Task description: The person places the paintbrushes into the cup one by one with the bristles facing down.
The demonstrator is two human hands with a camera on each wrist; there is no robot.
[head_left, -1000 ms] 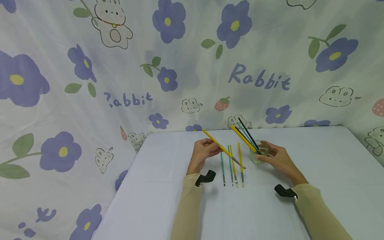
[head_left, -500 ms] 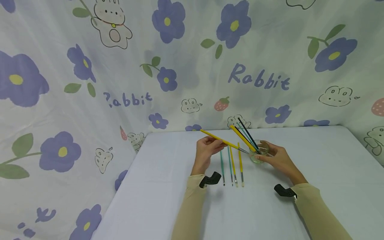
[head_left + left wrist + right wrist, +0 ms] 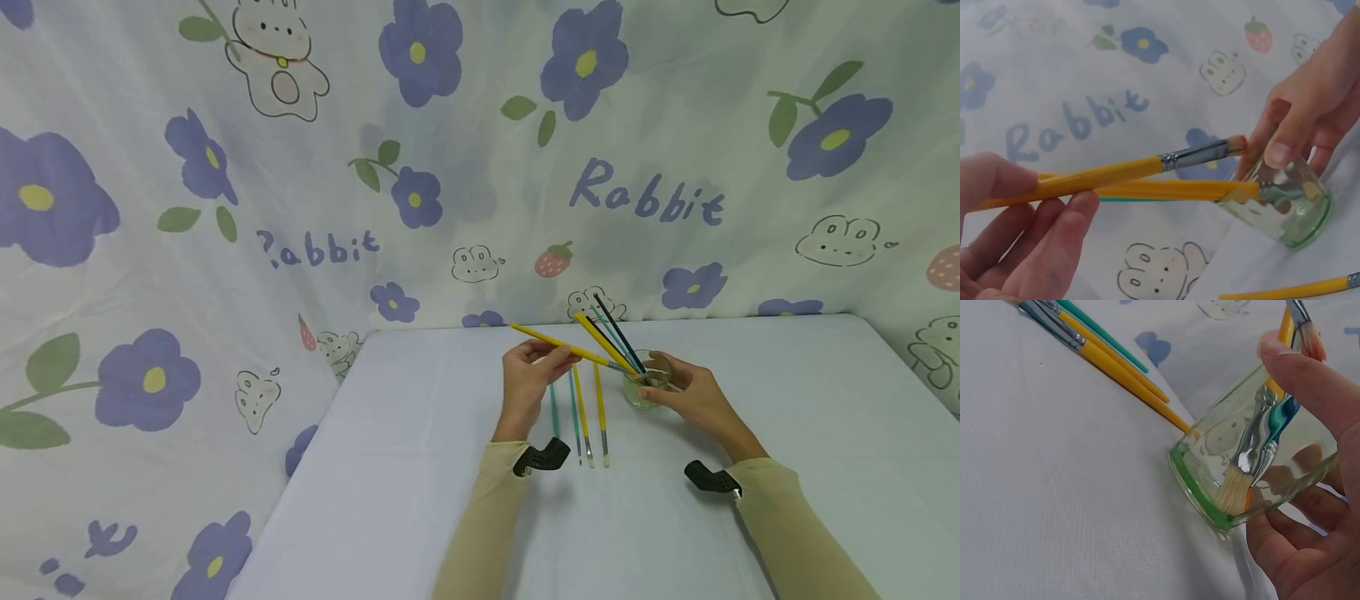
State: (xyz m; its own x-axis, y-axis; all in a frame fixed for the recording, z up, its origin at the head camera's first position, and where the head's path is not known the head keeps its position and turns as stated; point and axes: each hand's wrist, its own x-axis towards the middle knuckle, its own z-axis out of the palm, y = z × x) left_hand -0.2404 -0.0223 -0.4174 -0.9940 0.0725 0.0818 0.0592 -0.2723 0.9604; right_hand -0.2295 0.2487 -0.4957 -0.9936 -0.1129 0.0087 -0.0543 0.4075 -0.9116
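A makeshift home craft corner

A white table (image 3: 420, 500) is walled at its back and side edges by a childish cloth (image 3: 225, 167) printed with rabbits and purple flowers; paintbrushes (image 3: 577, 412) lie near its back edge beside a glass (image 3: 647, 392).

Brushes (image 3: 577, 412) lie between hands; leaning brush handles (image 3: 611, 333) crowd glass (image 3: 647, 390) mouth; table (image 3: 787, 400) right open.

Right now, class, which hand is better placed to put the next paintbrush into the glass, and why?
Probably the left. The left hand already pinches a yellow paintbrush with its bristle end at the rim of the glass. The right hand is wrapped around the glass, steadying it.
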